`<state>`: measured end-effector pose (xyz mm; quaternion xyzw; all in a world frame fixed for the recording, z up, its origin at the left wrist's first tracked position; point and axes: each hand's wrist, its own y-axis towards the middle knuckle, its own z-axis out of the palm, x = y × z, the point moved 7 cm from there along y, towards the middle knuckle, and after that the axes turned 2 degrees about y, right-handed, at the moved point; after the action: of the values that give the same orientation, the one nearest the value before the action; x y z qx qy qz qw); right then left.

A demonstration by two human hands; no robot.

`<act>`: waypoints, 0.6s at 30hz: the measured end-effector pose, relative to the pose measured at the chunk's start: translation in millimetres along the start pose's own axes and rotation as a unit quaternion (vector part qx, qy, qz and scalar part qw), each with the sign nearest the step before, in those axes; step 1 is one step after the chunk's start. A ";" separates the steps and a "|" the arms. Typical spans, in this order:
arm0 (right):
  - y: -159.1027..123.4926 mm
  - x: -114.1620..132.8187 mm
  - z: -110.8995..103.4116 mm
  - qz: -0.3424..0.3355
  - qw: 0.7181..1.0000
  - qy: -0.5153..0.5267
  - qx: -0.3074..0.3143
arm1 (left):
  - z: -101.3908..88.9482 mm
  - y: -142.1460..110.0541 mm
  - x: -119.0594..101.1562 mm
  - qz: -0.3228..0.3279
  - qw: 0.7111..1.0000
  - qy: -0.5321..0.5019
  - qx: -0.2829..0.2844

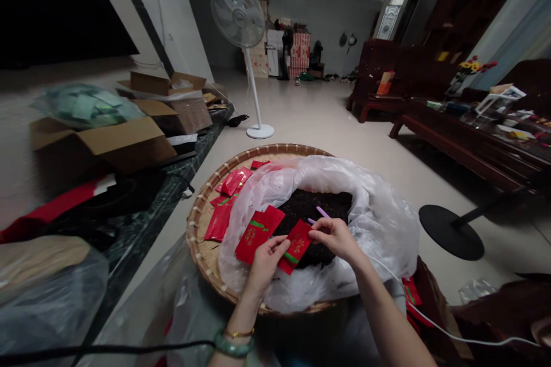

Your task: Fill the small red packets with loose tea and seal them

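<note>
Pinching light, limp paper by its edges, the left hand (266, 266) grips a red envelope (258, 234) and the right hand (338, 239) a second red envelope (297, 245) above dark soil (312, 205) in a white plastic bag (379, 229) on a bamboo tray (202, 229).

Lettering on the red envelope (297, 245) too small to read; lower end of the pink stick (322, 211) hidden behind the right hand's fingers (326, 230); near rim of the woven bamboo tray (205, 246) buried under the plastic bag (383, 229); clutter on the wooden table (508, 126) too small to tell
</note>
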<state>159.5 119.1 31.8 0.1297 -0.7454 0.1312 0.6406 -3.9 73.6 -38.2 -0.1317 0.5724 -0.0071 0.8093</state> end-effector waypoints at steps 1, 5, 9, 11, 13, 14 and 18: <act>-0.6 0.5 3.2 -0.002 1.000 -0.002 0.006 | -1.2 0.4 -0.8 0.002 1.000 -0.007 -0.010; -1.7 -3.3 16.8 -0.008 1.000 -0.007 0.023 | -6.1 2.1 -1.6 0.004 0.998 -0.046 -0.042; 0.9 -10.2 21.3 -0.003 0.999 0.047 0.002 | -6.2 -0.2 -4.0 0.013 0.998 -0.056 -0.040; 1.7 -9.9 21.2 -0.004 0.998 0.058 -0.005 | -1.0 -2.6 -4.1 0.001 1.000 -0.022 -0.006; 1.6 -6.5 21.5 -0.011 0.999 0.035 -0.001 | 5.3 -5.3 -4.1 -0.010 0.998 0.040 0.037; 1.5 -3.9 22.3 -0.018 1.000 0.011 0.006 | 7.9 -6.5 -4.6 -0.007 0.996 0.074 0.056; 4.0 8.8 26.6 -0.075 0.993 -0.088 0.029 | 14.7 -9.3 -5.4 0.004 0.983 0.150 0.103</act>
<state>132.3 113.0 36.5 0.2151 -0.7831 0.0922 0.5762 9.1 68.5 -26.6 -0.0425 0.6843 -0.0822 0.7233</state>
